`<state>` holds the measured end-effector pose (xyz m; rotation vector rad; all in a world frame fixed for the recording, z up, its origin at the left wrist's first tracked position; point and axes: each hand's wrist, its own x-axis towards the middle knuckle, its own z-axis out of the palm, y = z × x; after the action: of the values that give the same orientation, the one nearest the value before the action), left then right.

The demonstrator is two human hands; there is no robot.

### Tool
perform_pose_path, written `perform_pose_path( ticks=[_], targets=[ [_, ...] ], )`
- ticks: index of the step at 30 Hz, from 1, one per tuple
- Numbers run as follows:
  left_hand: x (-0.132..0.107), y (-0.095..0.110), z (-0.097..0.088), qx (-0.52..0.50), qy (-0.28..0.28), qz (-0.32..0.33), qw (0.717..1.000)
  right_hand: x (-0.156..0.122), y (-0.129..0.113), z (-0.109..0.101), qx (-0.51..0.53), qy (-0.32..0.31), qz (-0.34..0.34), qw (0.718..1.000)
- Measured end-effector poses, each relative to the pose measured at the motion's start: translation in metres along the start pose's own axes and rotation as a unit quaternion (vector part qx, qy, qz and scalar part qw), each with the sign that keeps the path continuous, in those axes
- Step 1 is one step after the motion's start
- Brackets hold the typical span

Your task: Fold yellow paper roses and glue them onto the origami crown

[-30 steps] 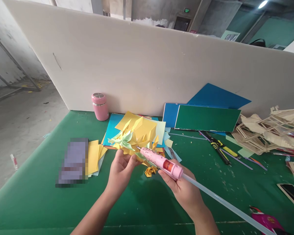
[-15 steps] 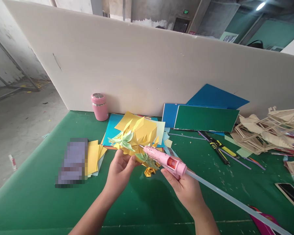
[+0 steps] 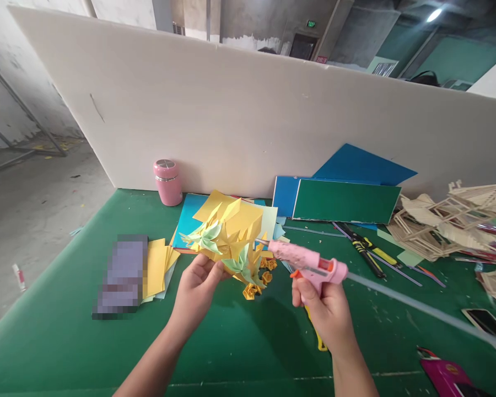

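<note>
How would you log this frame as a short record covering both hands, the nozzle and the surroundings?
Left hand: holds a spiky yellow and pale-green folded-paper piece
Right hand: grips a pink plastic glue gun with a long translucent glue stick out its back
Nozzle: points left toward the paper piece; contact unclear
Table: green-topped
Left side: pink cylindrical flask, yellow paper sheets
Right side: pale wooden stick model, dark-green rectangular board
Behind: large off-white panel

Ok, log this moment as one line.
left hand: holding folded-paper piece | right hand: gripping pink glue gun by handle | nozzle: near piece, contact unclear | pink flask: upright on green table
</note>
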<state>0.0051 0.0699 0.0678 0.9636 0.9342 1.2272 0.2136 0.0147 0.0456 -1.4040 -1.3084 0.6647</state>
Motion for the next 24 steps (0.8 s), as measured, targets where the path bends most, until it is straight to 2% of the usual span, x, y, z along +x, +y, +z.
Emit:
perform_pose_path(
  ticks=[3, 6, 9, 11, 15, 19, 22, 24],
  targets=[
    [0.001, 0.000, -0.001, -0.004, 0.015, -0.001, 1.000, 0.007, 0.010, -0.012, 0.029, 0.063, 0.084, 0.994],
    [0.001, 0.001, -0.001, 0.006, 0.036, 0.010, 0.999, 0.015, 0.025, -0.026, -0.076, 0.107, 0.128, 0.983],
    [0.000, 0.001, -0.003, 0.016, 0.050, 0.024, 0.998, 0.018, 0.047, -0.039, -0.207, 0.129, 0.100, 0.965],
    [0.001, 0.000, -0.005, 0.014, 0.060, 0.034, 0.998, 0.017, 0.063, -0.044, -0.311, 0.137, 0.074, 0.938],
    [0.001, -0.001, -0.009, 0.015, 0.066, 0.046, 0.997, 0.016, 0.081, -0.046, -0.371, 0.151, 0.061, 0.914],
    [0.001, 0.000, -0.008, 0.003, 0.065, 0.035, 0.997, 0.016, 0.077, -0.043, -0.409, 0.168, 0.038, 0.896],
    [0.000, 0.001, -0.005, -0.005, 0.062, 0.029, 0.998, 0.017, 0.061, -0.035, -0.440, 0.184, -0.021, 0.879],
    [-0.001, 0.001, -0.004, -0.002, 0.061, 0.029, 0.998, 0.019, 0.049, -0.024, -0.427, 0.142, -0.068, 0.890]
  ],
)
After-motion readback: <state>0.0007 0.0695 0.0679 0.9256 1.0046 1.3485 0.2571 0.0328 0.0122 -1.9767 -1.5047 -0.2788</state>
